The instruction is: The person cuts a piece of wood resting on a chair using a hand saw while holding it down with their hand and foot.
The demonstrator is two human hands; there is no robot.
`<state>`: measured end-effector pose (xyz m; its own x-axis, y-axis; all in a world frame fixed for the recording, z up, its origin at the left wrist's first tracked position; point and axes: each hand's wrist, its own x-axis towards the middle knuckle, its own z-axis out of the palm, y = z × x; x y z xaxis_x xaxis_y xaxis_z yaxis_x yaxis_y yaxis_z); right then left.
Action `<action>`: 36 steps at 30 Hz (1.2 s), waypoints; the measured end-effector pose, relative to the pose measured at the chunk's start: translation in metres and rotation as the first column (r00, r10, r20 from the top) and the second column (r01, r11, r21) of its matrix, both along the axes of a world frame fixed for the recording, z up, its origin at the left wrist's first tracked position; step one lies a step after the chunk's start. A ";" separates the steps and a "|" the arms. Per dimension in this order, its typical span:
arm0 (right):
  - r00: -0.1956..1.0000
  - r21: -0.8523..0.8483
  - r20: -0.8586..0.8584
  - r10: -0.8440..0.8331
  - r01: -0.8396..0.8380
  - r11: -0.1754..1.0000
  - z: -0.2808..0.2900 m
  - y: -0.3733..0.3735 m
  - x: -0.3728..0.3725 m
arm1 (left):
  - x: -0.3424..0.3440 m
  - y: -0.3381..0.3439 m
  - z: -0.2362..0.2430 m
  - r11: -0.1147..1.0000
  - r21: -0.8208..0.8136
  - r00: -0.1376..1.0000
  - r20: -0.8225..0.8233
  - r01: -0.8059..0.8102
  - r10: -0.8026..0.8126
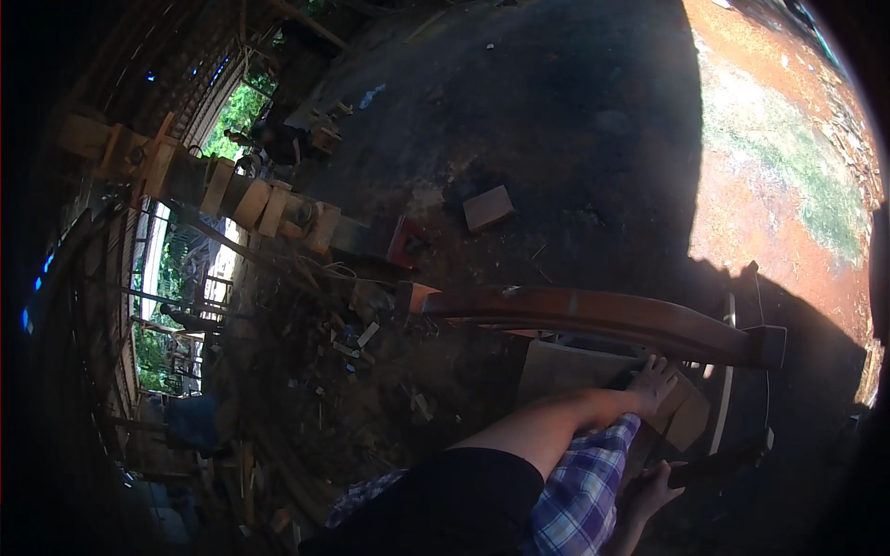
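My left hand (654,384) lies with its fingers spread on the edge of a light brown wooden board (565,369). An angled piece of that wood shows just right of the fingers. At the lower right, my right hand (654,491) is closed around the dark end arm of what looks like a wooden frame saw (726,403). Its pale middle bar and a thin line run up beside the board; its blade I cannot make out. A reddish-brown curved wooden rail (575,313) crosses above my left hand and hides part of the saw and board.
A wooden block (488,208) lies on the dark floor beyond the rail. To the left, a long bench-like row of timber pieces (250,202) runs away from me. Wood scraps (368,334) litter the ground. Sunlit earth (779,167) shows at the far right.
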<state>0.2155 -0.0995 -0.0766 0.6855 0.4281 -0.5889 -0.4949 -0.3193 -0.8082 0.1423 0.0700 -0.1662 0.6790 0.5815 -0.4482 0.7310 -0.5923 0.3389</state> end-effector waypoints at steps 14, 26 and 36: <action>0.962 -0.002 0.115 0.249 -0.250 0.968 -0.008 -0.003 0.009 | -0.007 -0.004 0.004 0.999 0.052 0.994 0.110 0.001 -0.006; 0.986 0.087 0.107 0.125 -0.134 0.987 -0.017 -0.007 0.009 | -0.034 -0.022 -0.022 0.975 0.203 0.914 0.407 -0.094 0.003; 0.951 0.019 0.169 0.258 -0.265 0.964 -0.012 -0.005 0.007 | -0.034 -0.023 -0.013 0.972 0.235 0.959 0.279 -0.017 -0.051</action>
